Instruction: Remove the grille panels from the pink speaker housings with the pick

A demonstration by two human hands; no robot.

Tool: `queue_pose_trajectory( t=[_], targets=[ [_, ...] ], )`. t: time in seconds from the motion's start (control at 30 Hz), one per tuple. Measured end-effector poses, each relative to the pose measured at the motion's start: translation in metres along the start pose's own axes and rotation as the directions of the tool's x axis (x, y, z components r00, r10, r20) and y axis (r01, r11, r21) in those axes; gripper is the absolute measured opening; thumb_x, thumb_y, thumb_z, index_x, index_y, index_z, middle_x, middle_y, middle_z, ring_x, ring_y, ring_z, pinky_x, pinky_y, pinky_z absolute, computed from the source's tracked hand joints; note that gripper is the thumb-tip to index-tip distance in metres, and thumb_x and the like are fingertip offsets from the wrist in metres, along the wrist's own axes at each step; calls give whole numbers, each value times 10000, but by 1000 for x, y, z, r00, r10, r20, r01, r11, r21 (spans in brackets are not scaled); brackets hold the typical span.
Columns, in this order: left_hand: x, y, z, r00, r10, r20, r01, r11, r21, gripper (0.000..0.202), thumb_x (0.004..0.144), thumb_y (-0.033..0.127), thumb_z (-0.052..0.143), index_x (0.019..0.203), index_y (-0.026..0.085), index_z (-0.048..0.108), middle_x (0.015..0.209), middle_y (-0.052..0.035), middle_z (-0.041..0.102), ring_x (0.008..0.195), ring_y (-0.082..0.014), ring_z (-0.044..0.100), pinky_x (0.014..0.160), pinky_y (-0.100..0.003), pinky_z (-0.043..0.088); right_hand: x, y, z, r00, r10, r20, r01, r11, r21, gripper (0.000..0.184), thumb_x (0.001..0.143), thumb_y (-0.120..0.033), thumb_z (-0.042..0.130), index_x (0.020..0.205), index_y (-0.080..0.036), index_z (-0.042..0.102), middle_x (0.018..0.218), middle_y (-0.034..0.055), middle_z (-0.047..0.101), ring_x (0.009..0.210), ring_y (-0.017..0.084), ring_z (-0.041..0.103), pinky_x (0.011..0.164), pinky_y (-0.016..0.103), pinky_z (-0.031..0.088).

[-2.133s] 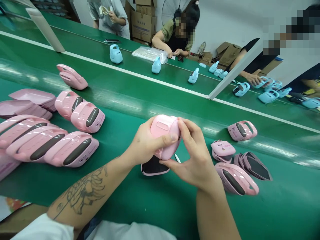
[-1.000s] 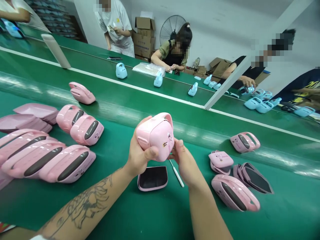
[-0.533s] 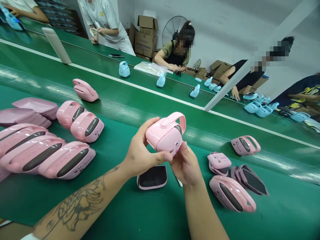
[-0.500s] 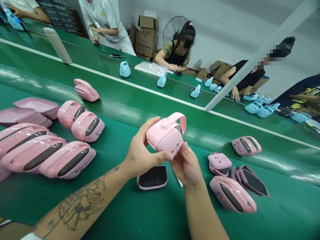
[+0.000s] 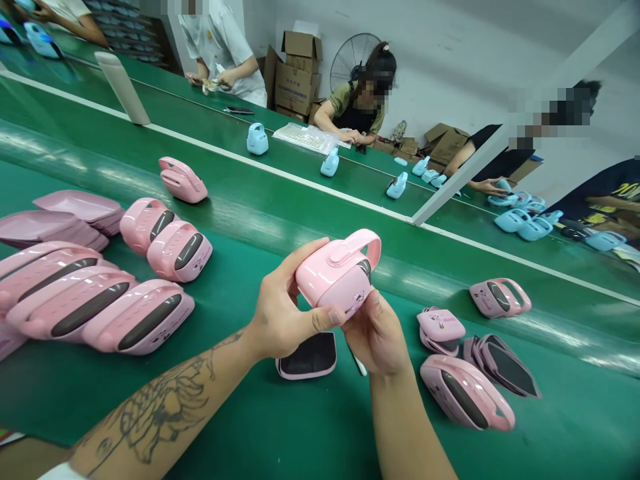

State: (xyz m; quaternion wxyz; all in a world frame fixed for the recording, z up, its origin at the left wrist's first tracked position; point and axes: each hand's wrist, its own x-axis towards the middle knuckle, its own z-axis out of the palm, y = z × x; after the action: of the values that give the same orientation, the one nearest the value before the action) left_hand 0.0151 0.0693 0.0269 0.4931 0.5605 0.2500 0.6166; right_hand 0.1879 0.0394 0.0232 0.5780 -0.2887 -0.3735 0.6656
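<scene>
Between my two hands is a glossy pink plastic case with a loop handle (image 5: 333, 273), raised over the green bench and tilted. My left hand (image 5: 287, 310) grips its left side, the thumb along the lower edge. From below and the right, my right hand (image 5: 377, 333) holds it; some fingers are hidden behind it. Below my hands a pink-rimmed panel with a dark inner face (image 5: 307, 357) lies on the bench, partly covered by my left hand. A thin white stick-like thing (image 5: 359, 364) shows beside my right wrist.
At left stand several pink handled cases (image 5: 140, 317) and stacked pink panels (image 5: 55, 227). More pink cases (image 5: 465, 390) and dark-faced panels (image 5: 503, 363) lie at right. Across the green conveyor (image 5: 240, 217), people work among light-blue cases (image 5: 257, 139). A slanted white post (image 5: 465, 167) rises there.
The view has shifted slightly, and the case in my hands sits a little further right, still gripped by both. Across the conveyor, a person at right now has a hand on a blue piece.
</scene>
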Motion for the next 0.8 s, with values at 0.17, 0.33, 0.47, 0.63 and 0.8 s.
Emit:
queue_pose_trajectory(
  t=[0.17,0.33,0.47,0.63,0.8],
  targets=[
    [10,2,-12,992,-67,111,65,998,19,860,767,440,967,1546,259,651,1502,-136,714,1349,-406,682,1088,-465,589,3,3,-2,994,-108,-29,106,992,-75,529,988,-613,760,1407,-292,722,1404,92,783,1243,297,763,1092,481,632],
    [16,5,-17,996,-24,83,17,996,85,609,989,591,678,1429,173,729,1460,-167,721,1375,-415,647,1161,-518,519,2,5,2,973,-220,-64,204,958,-202,640,947,-538,846,1499,-294,633,1521,103,702,1406,325,673,1145,486,589],
    [13,1,-13,992,-112,-53,116,990,83,704,1088,716,425,1457,191,713,1406,-141,766,1357,-375,675,1121,-485,539,-1,11,12,951,-286,-117,234,915,-329,658,906,-545,880,1448,-263,636,1475,131,709,1355,336,692,1080,473,613],
    [14,0,-12,958,-225,-180,243,966,84,874,991,909,378,1244,182,791,1045,-118,848,1070,-343,782,790,-395,604,-11,27,23,913,-361,-193,230,843,-487,791,836,-546,930,1471,-238,573,1460,152,679,1362,340,660,1167,522,540],
    [21,-3,-4,892,-245,-380,259,966,-15,869,904,986,423,822,189,760,718,-99,748,780,-297,751,578,-362,509,-15,38,27,885,-441,-148,249,718,-650,754,929,-652,793,1532,-260,570,1538,148,610,1443,342,583,1249,515,445]
  ],
)
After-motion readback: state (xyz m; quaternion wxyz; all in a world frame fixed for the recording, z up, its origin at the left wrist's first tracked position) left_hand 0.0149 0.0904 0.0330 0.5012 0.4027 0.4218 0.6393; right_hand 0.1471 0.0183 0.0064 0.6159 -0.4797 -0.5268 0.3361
